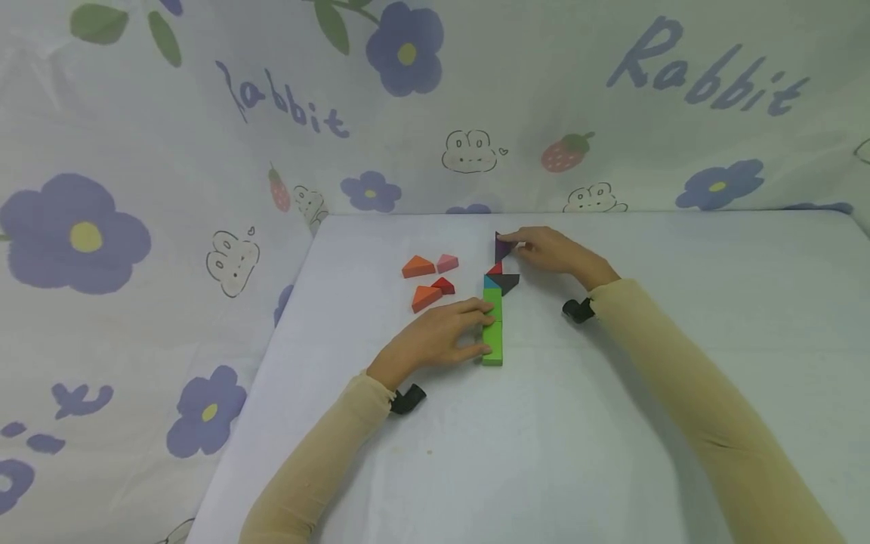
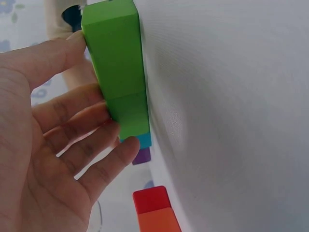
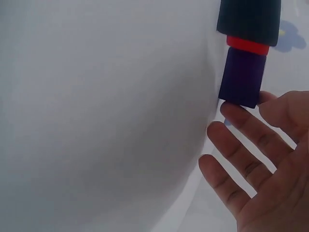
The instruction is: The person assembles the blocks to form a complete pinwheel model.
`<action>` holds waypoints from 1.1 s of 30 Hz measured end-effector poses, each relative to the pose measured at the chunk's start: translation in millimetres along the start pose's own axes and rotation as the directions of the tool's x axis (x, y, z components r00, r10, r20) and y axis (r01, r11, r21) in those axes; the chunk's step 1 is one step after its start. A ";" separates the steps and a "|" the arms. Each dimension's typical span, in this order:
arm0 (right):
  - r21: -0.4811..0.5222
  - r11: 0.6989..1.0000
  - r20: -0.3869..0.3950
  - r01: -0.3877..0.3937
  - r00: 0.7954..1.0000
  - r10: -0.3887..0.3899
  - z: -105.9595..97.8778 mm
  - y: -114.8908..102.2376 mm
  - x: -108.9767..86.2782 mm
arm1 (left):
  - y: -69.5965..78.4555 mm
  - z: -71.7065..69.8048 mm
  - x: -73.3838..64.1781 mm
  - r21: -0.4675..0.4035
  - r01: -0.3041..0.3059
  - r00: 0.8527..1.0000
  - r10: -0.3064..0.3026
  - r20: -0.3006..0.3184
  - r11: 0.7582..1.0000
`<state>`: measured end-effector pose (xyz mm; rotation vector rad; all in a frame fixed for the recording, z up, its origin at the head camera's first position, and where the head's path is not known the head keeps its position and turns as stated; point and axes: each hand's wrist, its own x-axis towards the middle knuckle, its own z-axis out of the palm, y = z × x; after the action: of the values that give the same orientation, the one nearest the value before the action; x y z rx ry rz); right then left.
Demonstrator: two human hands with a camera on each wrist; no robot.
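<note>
Two green rectangular blocks (image 1: pixel 492 344) lie end to end on the white table. My left hand (image 1: pixel 442 334) touches their left side with thumb and fingers spread, fairly straight. Beyond them a small blue triangular block (image 1: pixel 490 282), a black block with slanted ends (image 1: pixel 505 282) and a small red triangular block (image 1: pixel 497 268) continue the row. At its far end stands a purple triangular block (image 1: pixel 501 249), which my right hand (image 1: pixel 549 251) pinches at its outer corner with thumb and index finger. The right wrist view shows the other fingers extended beside the purple block (image 3: pixel 243 77).
Left of the row lie two orange triangular blocks (image 1: pixel 418 267), a pink one (image 1: pixel 447 263) and a red one (image 1: pixel 444 285). A patterned cloth (image 1: pixel 516 98) hangs behind the white table (image 1: pixel 612 423) and along its left side.
</note>
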<state>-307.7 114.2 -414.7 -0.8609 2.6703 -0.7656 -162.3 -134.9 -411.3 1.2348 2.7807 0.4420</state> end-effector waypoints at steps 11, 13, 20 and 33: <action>0.010 1.000 0.080 -0.006 0.997 0.005 4.9 -18.1 -0.2 | -2.5 2.2 0.8 0.005 -0.011 1.000 0.012 -0.018 1.000; 0.003 1.000 0.087 0.000 0.996 -0.001 7.1 -18.9 0.0 | -2.7 2.1 0.7 0.006 -0.011 1.000 0.011 -0.017 1.000; -0.014 0.999 0.100 0.039 0.994 -0.038 9.9 -22.6 -1.4 | -3.0 2.1 0.5 0.008 -0.011 1.000 0.011 -0.017 1.000; -0.015 0.999 0.104 0.046 0.994 -0.044 12.5 -19.7 -4.2 | -3.6 3.4 0.7 0.007 -0.009 1.000 0.009 -0.016 1.000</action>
<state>-290.4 98.0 -414.1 -0.9414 2.5787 -0.6889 -164.7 -135.9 -415.5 1.2517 2.7929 0.4453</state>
